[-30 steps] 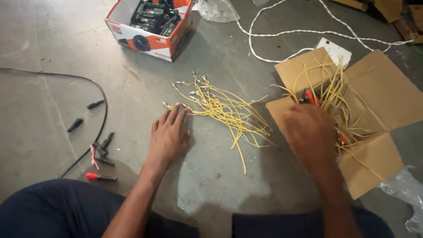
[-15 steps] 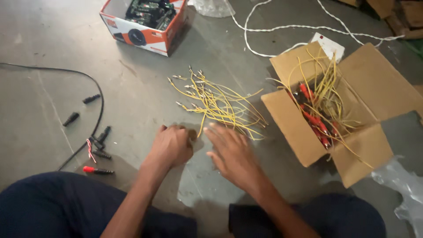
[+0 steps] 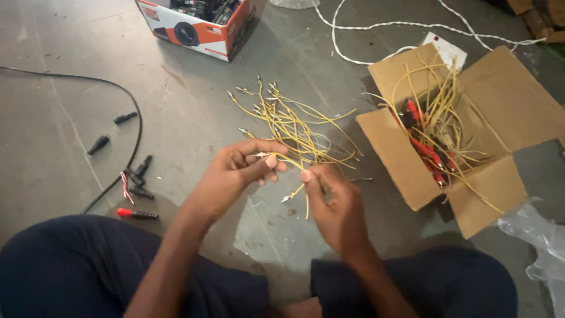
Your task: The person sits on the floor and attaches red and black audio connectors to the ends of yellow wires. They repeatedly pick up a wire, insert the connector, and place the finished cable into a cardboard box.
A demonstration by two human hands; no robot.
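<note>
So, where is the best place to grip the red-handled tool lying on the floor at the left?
Probably grip the red-handled tool at its red left end, coming from above: it lies flat and roughly level on the floor, apart from the red-and-white wire, with bare floor around that end.

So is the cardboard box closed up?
No, the cardboard box has its flaps folded open, showing yellow wires and red pieces inside.

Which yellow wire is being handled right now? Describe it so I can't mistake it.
Start at the open cardboard box, then the loose pile of yellow wires left of it. Nearer the person, one yellow wire runs between the left hand and right hand, lifted off the floor.
</note>
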